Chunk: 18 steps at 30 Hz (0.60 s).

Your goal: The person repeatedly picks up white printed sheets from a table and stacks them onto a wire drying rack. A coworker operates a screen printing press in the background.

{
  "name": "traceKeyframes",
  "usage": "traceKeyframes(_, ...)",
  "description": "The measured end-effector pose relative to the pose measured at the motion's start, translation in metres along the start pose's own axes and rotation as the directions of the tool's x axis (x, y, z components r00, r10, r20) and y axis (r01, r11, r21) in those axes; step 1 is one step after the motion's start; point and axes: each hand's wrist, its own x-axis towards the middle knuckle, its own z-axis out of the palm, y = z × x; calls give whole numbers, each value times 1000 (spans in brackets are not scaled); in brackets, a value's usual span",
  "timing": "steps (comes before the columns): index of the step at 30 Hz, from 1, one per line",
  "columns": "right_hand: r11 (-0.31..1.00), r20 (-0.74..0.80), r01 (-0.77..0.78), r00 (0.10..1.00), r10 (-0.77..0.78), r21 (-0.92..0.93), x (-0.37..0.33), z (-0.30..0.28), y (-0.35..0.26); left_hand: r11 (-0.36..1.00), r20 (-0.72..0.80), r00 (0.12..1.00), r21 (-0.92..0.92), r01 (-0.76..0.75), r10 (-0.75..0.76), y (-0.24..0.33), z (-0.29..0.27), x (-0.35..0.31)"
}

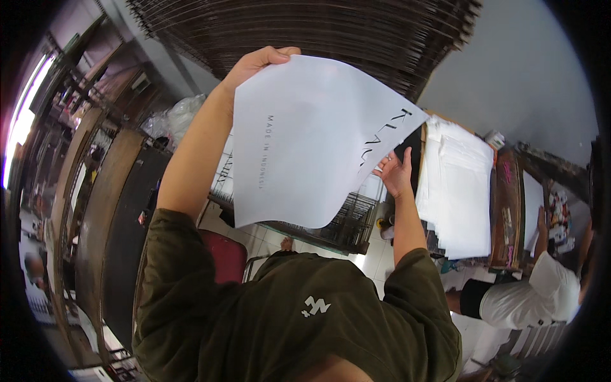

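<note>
The left hand (264, 60) pinched the white sheet (299, 140) at its far left corner, raised between both forearms; the right hand (397, 174) was loosely open beside its right edge, contact unclear. Light edge holds, I judged, best prevented creasing.

The left hand (256, 63) has some fingers hidden behind the white sheet (305, 140); that sheet also covers much of the lettered print (224, 170) beneath it and part of the wire rack (358, 219); whether the right hand (397, 173) touches its edge cannot be told; the upper edge crops the dark rack (305, 25); small items (560, 219) at far right are too small to identify.
</note>
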Motion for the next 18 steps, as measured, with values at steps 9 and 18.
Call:
traceKeyframes(9,974,9,-19,1000,21,-224,48,131,103,924,-482,874,360,133,62,33,-142,-187)
traceKeyframes(18,708,344,37,891,297,-706,109,282,200,450,-934,350,284,847,-68,17,-281,-439)
